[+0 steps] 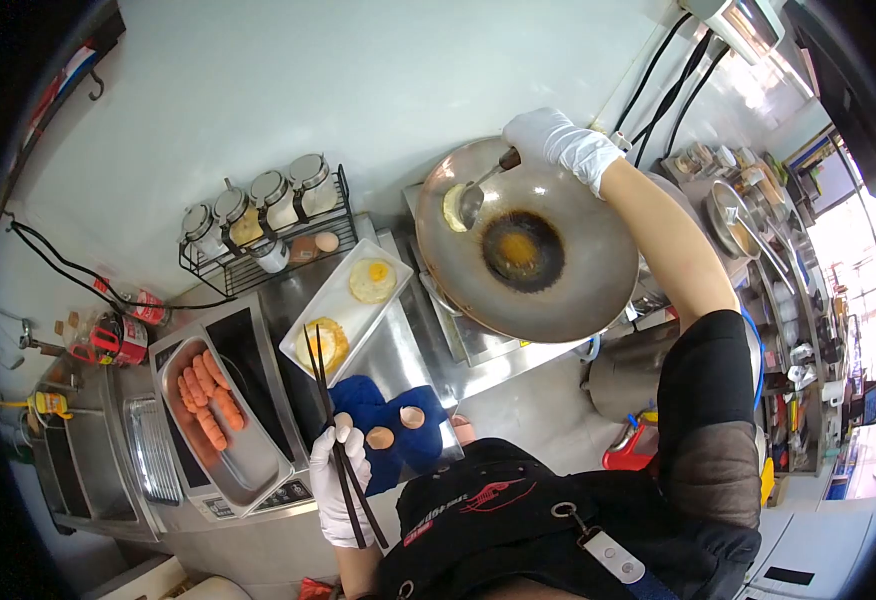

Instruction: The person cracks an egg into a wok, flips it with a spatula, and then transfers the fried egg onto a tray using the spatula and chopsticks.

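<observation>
My gloved right hand [558, 145] is closed around the dark handle of a metal ladle [471, 206], reaching over the far rim of a large wok [568, 295]. The ladle's head is against a fried egg [454, 208] on the wok's upper left wall. A dark, oily pool [523, 250] lies at the wok's bottom. Closer to me, my gloved left hand [341, 485] grips long dark chopsticks [330, 410]. Their tips are over a fried egg [324, 345] in a white tray [353, 335], where another fried egg [371, 280] lies at the far end.
Broken eggshells [380, 438] lie on a blue cloth [398, 460] by my left hand. A metal pan [258, 465] of sausages [208, 395] stands left. Behind the tray, a wire rack [228, 275] holds several jars [270, 195] and a whole egg [327, 242].
</observation>
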Action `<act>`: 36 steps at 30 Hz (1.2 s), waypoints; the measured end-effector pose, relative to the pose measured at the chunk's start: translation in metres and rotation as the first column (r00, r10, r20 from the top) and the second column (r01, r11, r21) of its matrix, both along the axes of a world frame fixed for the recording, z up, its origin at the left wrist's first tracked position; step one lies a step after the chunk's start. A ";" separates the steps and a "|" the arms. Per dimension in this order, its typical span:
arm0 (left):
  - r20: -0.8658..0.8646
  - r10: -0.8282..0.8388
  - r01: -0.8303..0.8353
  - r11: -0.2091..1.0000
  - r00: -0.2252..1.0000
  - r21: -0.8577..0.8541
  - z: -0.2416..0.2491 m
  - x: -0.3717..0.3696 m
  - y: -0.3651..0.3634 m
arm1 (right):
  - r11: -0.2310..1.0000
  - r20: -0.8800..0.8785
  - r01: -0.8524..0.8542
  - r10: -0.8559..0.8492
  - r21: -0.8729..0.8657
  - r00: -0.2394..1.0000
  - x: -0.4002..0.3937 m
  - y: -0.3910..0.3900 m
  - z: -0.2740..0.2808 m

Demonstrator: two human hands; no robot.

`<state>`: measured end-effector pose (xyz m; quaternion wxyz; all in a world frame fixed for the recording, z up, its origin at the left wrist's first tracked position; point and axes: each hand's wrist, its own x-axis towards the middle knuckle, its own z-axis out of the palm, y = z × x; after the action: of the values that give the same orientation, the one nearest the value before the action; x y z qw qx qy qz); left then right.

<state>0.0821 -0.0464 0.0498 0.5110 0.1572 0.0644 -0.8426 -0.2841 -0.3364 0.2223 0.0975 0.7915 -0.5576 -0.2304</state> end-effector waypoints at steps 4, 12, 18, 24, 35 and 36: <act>-0.038 0.001 -0.001 1.000 0.999 -0.010 -0.002 0.004 0.001 | 0.999 -0.031 -0.005 0.006 0.034 0.999 0.006 -0.004 0.002; -0.053 -0.017 0.015 0.999 0.998 -0.031 0.002 0.004 -0.002 | 1.000 -0.018 0.011 -0.010 0.024 1.000 0.015 -0.002 0.006; -0.041 -0.026 0.026 1.000 0.999 -0.015 0.000 0.005 -0.003 | 1.000 -0.028 0.001 0.000 0.019 1.000 0.020 -0.002 0.007; 0.031 -0.015 0.016 1.000 0.999 -0.024 0.005 0.003 -0.003 | 1.000 -0.062 -0.019 0.020 0.015 0.998 0.033 -0.007 0.004; -0.023 -0.013 0.012 0.999 1.000 -0.042 0.002 0.008 0.000 | 0.999 -0.097 -0.053 0.053 0.010 0.994 0.057 -0.011 0.000; -0.035 -0.020 0.018 0.998 0.999 -0.056 0.002 0.008 0.000 | 0.999 -0.099 -0.043 0.045 0.020 0.994 0.059 -0.010 0.000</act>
<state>0.0905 -0.0469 0.0521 0.5059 0.1287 0.0486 -0.8516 -0.2249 -0.3468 0.2225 0.1228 0.7921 -0.5324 -0.2722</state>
